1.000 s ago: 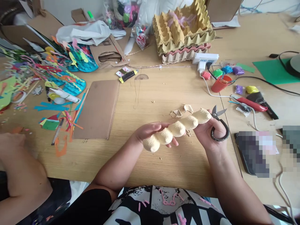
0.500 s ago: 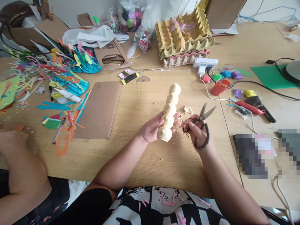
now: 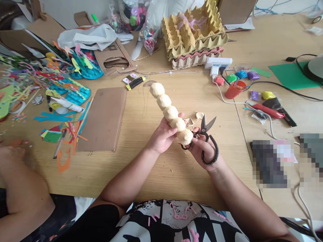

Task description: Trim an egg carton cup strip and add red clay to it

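A cream egg-carton strip [image 3: 171, 113], a row of several rounded bumps, slants from upper left to lower right above the table. My left hand [image 3: 163, 136] is closed around its lower part from the left side. Black-handled scissors [image 3: 207, 134] hang on the fingers of my right hand [image 3: 203, 149], blades apart and pointing away from me. The right fingertips also touch the lowest bump of the strip, and one scissor loop is partly hidden behind it. Torn cream scraps [image 3: 199, 116] lie on the table just beyond my right hand.
A brown cardboard sheet [image 3: 102, 119] lies to the left, near paper strips and glue bottles. Stacked egg trays [image 3: 194, 43] stand at the back. A power strip [image 3: 218, 63], its white cable and a red cup [image 3: 235, 90] are on the right. Another person's arm [image 3: 22, 181] rests at far left.
The strip has swung from leaning right to leaning left, its far end now up and to the left. My right hand with the scissors has moved left, against the strip's lower end.
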Motion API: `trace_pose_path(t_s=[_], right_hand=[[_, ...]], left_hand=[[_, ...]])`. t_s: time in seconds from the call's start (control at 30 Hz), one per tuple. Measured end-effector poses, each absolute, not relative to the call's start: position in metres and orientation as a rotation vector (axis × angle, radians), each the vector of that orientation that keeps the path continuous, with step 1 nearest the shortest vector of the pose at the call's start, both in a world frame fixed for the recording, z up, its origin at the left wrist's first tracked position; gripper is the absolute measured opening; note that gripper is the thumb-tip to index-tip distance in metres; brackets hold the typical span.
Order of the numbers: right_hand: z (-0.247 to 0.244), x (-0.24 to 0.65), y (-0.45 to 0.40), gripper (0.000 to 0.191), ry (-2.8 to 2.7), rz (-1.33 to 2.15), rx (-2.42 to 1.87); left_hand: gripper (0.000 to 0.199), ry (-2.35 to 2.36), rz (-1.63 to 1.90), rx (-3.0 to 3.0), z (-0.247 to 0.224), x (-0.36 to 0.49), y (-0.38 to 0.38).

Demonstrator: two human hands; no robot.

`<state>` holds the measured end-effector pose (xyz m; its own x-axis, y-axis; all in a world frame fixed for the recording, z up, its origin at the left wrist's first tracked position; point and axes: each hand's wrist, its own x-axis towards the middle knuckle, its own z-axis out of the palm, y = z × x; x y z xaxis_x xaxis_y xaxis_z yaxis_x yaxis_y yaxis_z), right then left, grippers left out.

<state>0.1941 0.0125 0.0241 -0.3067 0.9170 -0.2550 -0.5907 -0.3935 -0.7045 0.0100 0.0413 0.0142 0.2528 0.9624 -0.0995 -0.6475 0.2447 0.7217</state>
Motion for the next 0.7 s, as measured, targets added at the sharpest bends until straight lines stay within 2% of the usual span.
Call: trace_pose_path(t_s=[0.47,0.7], right_hand=[[0.035,0.207,0.023,0.030,-0.577,1.799,-0.843],[0.035,0.211,0.024,0.031,-0.641,1.799,-0.846]], left_hand=[[0.066,0.585,1.058,0.653,0.013,0.008,0.038],[0.050,0.528,1.040,0.791,0.015,0.015,0.033]])
